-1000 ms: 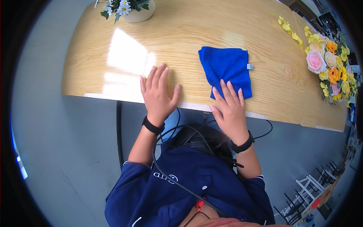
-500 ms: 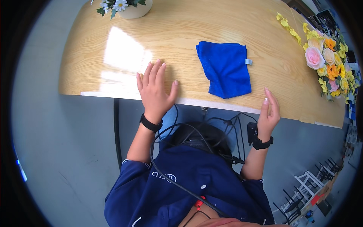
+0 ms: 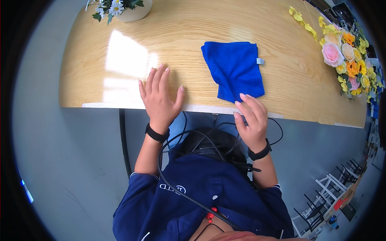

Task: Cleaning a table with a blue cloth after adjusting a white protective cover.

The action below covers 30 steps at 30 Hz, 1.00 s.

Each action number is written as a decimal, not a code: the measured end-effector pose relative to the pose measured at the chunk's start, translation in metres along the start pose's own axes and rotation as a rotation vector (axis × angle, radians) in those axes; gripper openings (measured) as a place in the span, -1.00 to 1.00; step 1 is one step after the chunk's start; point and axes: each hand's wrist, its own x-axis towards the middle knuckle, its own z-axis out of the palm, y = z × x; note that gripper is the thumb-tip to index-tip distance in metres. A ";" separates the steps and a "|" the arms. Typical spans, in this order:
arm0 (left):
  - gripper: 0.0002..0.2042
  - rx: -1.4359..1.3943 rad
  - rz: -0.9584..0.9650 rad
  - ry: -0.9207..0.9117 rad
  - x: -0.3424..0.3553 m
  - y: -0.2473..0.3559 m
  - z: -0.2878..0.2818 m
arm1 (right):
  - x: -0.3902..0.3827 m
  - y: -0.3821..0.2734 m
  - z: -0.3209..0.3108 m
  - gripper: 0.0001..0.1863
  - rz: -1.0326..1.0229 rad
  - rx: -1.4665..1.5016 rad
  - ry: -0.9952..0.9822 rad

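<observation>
A blue cloth (image 3: 235, 70), folded and slightly rumpled, lies on the wooden table with a small pale tag on its right edge. My left hand (image 3: 159, 93) rests palm down at the table's near edge, left of the cloth, fingers spread and holding nothing. At the cloth's near right corner is my right hand (image 3: 252, 120), its fingers apart and slightly bent. Its fingertips reach the cloth's lower edge; whether they touch it I cannot tell. Each wrist wears a black band.
The wooden table (image 3: 177, 24) has a pale strip along its near edge. A white pot (image 3: 136, 11) of daisies stands far left, and a bouquet of flowers (image 3: 348, 60) at the right. Black cables (image 3: 193, 193) hang over my front. Chairs (image 3: 321, 201) stand at the lower right.
My right hand has moved left, from beside the cloth to its near right corner. The whole view has shifted slightly. My left hand stays at about the same place on the table.
</observation>
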 end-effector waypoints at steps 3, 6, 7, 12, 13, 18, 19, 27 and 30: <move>-0.51 0.010 0.002 0.002 0.000 -0.001 -0.001 | 0.000 0.000 0.004 -0.72 0.071 -0.006 0.035; -0.51 0.013 0.002 -0.002 0.000 -0.001 0.000 | 0.002 0.003 0.005 -0.74 0.144 0.020 0.053; -0.51 0.016 -0.001 -0.004 0.000 -0.001 0.000 | 0.003 0.003 0.005 -0.74 0.137 0.012 0.038; -0.51 0.017 -0.005 -0.011 -0.001 -0.001 0.000 | 0.005 0.002 0.007 -0.76 0.115 -0.029 0.010; -0.51 0.021 -0.005 -0.013 -0.001 -0.001 0.000 | 0.005 0.002 0.007 -0.77 0.119 -0.026 0.010; -0.53 0.023 0.030 0.010 0.000 -0.001 0.001 | 0.007 0.002 0.006 -0.81 0.119 -0.022 0.016; -0.53 0.024 0.032 0.011 0.000 -0.001 0.001 | 0.007 0.003 0.007 -0.81 0.117 -0.024 0.022; -0.52 0.027 0.032 0.008 0.000 -0.002 0.001 | 0.006 0.006 0.009 -0.86 0.115 -0.003 0.059; -0.52 0.030 0.030 0.005 0.000 -0.001 0.001 | 0.007 0.006 0.008 -0.88 0.117 0.007 0.060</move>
